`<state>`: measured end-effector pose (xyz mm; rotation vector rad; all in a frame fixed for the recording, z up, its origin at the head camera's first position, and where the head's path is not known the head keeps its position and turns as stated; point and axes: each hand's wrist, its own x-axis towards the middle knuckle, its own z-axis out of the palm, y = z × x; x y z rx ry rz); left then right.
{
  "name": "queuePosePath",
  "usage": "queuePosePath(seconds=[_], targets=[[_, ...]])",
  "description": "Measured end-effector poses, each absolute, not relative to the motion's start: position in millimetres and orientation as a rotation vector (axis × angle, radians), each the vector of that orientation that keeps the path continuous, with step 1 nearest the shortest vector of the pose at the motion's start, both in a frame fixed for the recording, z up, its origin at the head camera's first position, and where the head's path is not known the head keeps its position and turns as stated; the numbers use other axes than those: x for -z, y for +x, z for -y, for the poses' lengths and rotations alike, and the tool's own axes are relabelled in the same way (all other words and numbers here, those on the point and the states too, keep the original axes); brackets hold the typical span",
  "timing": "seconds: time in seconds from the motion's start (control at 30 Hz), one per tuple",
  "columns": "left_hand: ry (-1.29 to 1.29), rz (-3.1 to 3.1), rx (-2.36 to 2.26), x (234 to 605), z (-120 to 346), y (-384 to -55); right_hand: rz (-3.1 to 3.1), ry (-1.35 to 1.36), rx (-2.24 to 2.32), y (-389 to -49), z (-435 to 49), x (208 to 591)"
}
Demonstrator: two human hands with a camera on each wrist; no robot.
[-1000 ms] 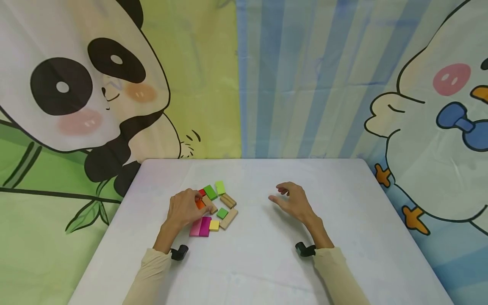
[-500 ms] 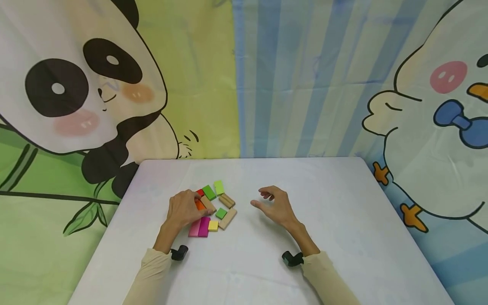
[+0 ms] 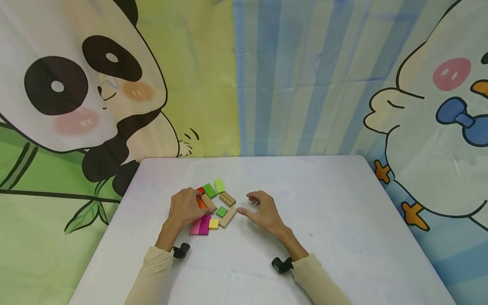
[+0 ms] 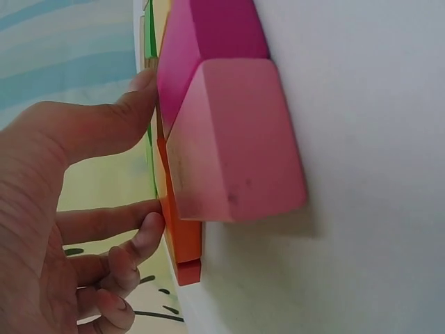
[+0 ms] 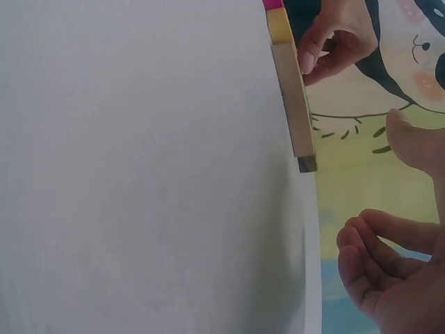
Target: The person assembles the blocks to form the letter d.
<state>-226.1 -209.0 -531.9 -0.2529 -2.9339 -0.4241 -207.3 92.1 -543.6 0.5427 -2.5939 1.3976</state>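
Observation:
My left hand (image 3: 184, 206) is over the left side of a cluster of small coloured blocks, thumb and index finger pinching the ends of a plain wooden block (image 3: 209, 203). Beside it, an orange block (image 3: 201, 204) is partly covered by the fingers. In the left wrist view, a pink block (image 4: 250, 139) and a magenta block (image 4: 229, 31) hide part of that grip. My right hand (image 3: 264, 214) hovers right of the cluster, holding nothing, fingers loosely bent and thumb apart. Nearest its thumb is another wooden block (image 3: 228, 217).
A small green block (image 3: 221, 212) and a yellow block (image 3: 214, 224) lie within the cluster. Farther back are a grooved wooden block (image 3: 227, 198), a green block (image 3: 209, 190), a lime block (image 3: 219, 185) and a red block (image 3: 200, 190). A white table (image 3: 305, 182) carries everything.
My right hand has moved left, closer to the blocks, and slightly toward the near edge. The left hand keeps its place at the wooden block, and the blocks look unmoved.

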Motion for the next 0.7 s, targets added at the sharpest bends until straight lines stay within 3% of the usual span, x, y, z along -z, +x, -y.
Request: queuePosePath(seconds=[0.7], targets=[[-0.244, 2.972, 0.378, 527.9, 204.0, -222.9, 2.855, 0.487, -1.200, -177.6, -48.7, 546.0]])
